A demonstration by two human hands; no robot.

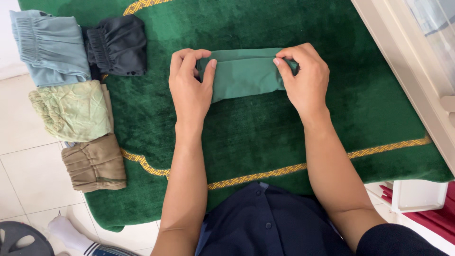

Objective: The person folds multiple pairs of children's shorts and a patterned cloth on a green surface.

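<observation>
**Mid-fold on the green cloth**

Nearest the lens, a dark navy buttoned shirt front (pixel 265 223) fills the bottom edge, and both bare forearms reach out from it over the deep green plush rug with gold braided trim (pixel 265 142). I have the small folded green fabric garment (pixel 244 73) lying flat on the rug, towards its far side, between my two hands. My left hand (pixel 189 85) pinches its left end, thumb on top and fingers curled around the edge; my right hand (pixel 305 78) grips the right end the same way, fingers closed over the fold. I judge this as the middle of a fold: the piece is already narrow, and both ends are held taut. The next move calls for keeping the edges aligned and the layers from slipping. Off to the left sit four folded garments with gathered waistbands, close together in a column: a pale blue one (pixel 50 45), a black one (pixel 118 45), a light green one (pixel 71 111) and a brown one (pixel 95 163).
</observation>
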